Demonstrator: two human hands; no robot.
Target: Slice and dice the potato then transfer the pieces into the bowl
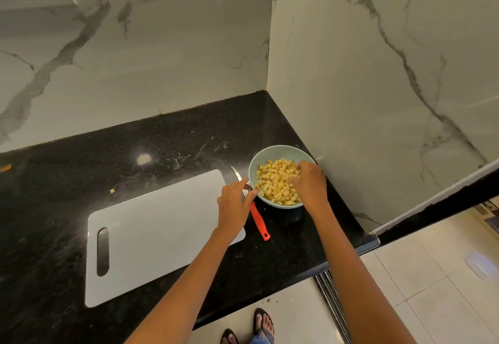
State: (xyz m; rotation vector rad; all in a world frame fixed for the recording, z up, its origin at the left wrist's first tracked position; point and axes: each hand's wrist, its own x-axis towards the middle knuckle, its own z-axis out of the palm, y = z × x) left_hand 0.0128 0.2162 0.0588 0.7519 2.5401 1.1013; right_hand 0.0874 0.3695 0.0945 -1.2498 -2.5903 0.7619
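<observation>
A dark speckled stone table point(162, 138) is seen from above, set into a corner of white marbled wall. A pale blue bowl point(280, 152) sits near that corner, filled with small yellow potato cubes point(275, 181). The right hand point(309, 184) is reached over the bowl's near-right side, fingers curled loosely down onto the cubes, probably to release or level the last pieces; whether anything is pinched cannot be told. The left hand point(233, 203) is laid against the bowl's left rim, fingers extended and gripping nothing, apparently to steady the bowl.

A knife with an orange-red handle point(259, 222) lies on the table between the bowl and a white cutting board point(151, 235), its blade partly hidden under the left hand; it seems to be set aside as no longer needed. The board is bare, which suggests the cutting is finished and the transfer nearly complete. One stray potato piece point(112, 190) is left on the table beyond the board's far edge, well apart from the bowl.
</observation>
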